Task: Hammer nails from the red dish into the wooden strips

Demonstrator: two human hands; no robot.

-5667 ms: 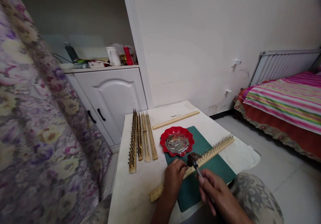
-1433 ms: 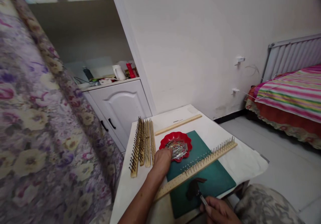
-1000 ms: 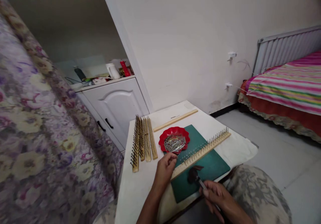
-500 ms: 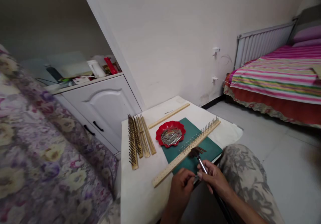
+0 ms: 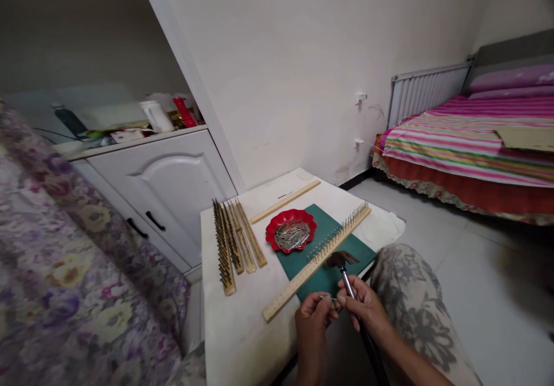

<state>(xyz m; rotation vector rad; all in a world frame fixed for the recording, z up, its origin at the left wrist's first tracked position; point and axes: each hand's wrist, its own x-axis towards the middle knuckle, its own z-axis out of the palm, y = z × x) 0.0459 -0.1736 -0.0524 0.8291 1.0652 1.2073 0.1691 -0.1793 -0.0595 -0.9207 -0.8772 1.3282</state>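
left grip [image 5: 315, 312] pinches a nail [image 5: 334, 299], right grip [image 5: 365, 305] clasps a hammer [image 5: 347, 285]; wooden strip [image 5: 298, 282] bears upright nails [image 5: 341, 231] toward the right corner of the surface [image 5: 242, 328], its left-end holes [image 5: 280, 304] unfilled.

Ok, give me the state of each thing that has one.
Dark-headed claw hammer, gripped in right hand.
Left hand, pinching slim metal piece.
Red scalloped bowl, holding loose metal nails.
Long pale wooden strip, upright nails in far part only.
Green rectangular mat, partly under strip.
White panelled cabinet door, shut.
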